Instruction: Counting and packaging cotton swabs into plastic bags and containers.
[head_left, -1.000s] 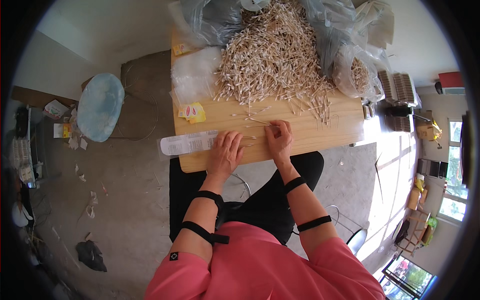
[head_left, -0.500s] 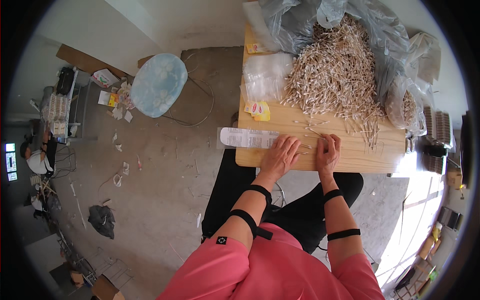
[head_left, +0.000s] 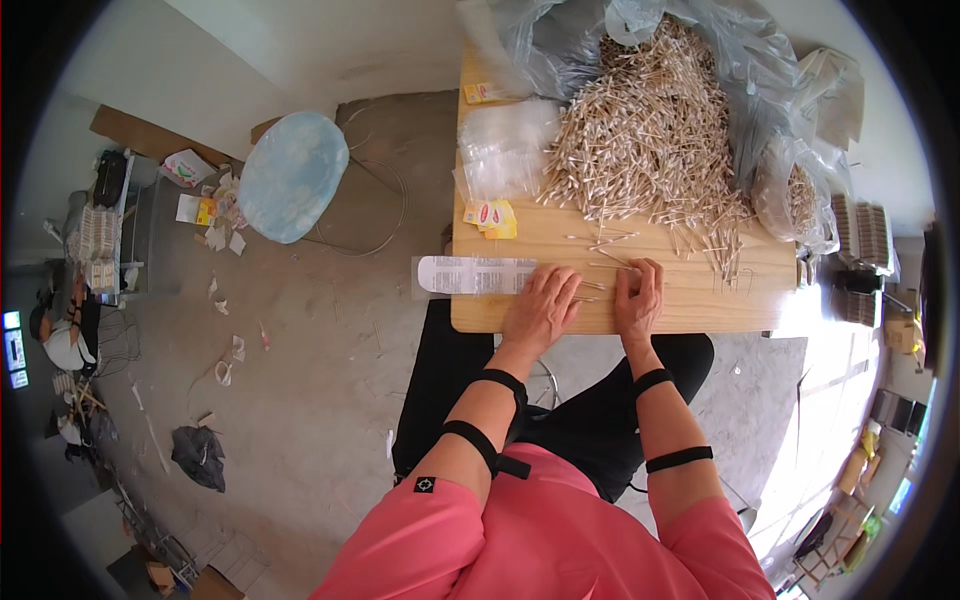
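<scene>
My left hand [head_left: 543, 304] is laid over the right end of a clear plastic bag [head_left: 415, 278] with a white printed card [head_left: 470, 274] in it, fingers together and curved down on it. The bag's left end sticks out past the table edge. A few cotton swabs [head_left: 592, 285] poke out to the right of the left fingers, toward my right hand [head_left: 638, 297]. That hand is closed, fingertips curled down at the table top; what they hold, if anything, is hidden. Some loose swabs [head_left: 612, 239] lie just beyond both hands.
A large heap of cotton swabs [head_left: 640, 130] spills from a grey plastic bag [head_left: 765, 90] on the wooden table [head_left: 700, 310]. Left of it lie clear empty bags [head_left: 508, 150] and yellow cards [head_left: 490, 218]. A blue-topped stool [head_left: 293, 175] stands on the floor at left.
The whole view has shifted, so the table and things on it sit slightly farther left. Both hands keep nearly the same place and pose by the bag and the swabs.
</scene>
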